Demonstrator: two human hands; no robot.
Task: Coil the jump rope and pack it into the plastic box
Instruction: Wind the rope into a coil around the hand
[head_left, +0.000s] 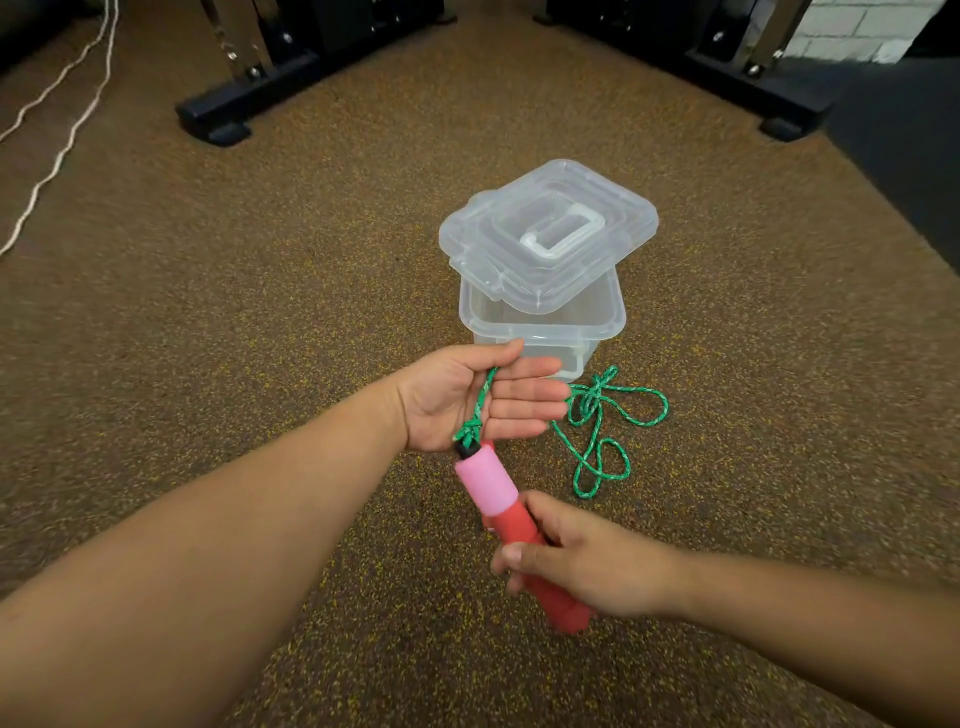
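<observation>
Two bare hands work over a speckled brown floor (260, 312). The right hand (587, 561), near and a little right of centre, grips the red part of a handle (498, 499) – its fingers are curled round it, and the pink foam part of the handle points away toward the left hand. The left hand (467, 400) is held flat and released, palm up, with straight fingers pointing right; it grasps nothing, but the green rope (597, 431) runs from the black tip of the handle up across the palm to between the thumb and the first finger. Behind the fingers I cannot follow the rope. To the right of this hand the rest of the rope lies on the floor in loose loops, not yet coiled, just beside the near right corner of the box (545, 332). The clear box stands on the floor just beyond the left hand, and the rope is outside it. A clear lid (550, 234) rests askew on top – it covers the far part and leaves the near part uncovered. Farther away stand black metal frames (244, 98), and at far left a white cord (67, 135) lies on the floor.
</observation>
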